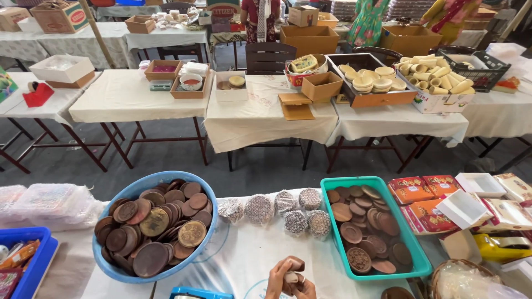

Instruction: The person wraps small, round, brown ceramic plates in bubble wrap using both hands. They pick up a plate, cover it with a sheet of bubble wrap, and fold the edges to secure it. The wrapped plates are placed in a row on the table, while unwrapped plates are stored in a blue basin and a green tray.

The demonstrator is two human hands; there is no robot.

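At the bottom edge my left hand and my right hand meet around a small brown round piece, fingers closed on it from both sides. They hover over the white table cover. To the left stands a blue round tub heaped with brown discs. On the right, more brown discs fill a teal rectangular tray. Several discs wrapped in patterned film lie in a row just beyond my hands.
Orange-red cartons, open white boxes and a yellow tape dispenser crowd the right. A blue crate and stacked plastic sit left. Across a grey aisle, tables hold cardboard boxes, cream bowls and cups. People stand behind them.
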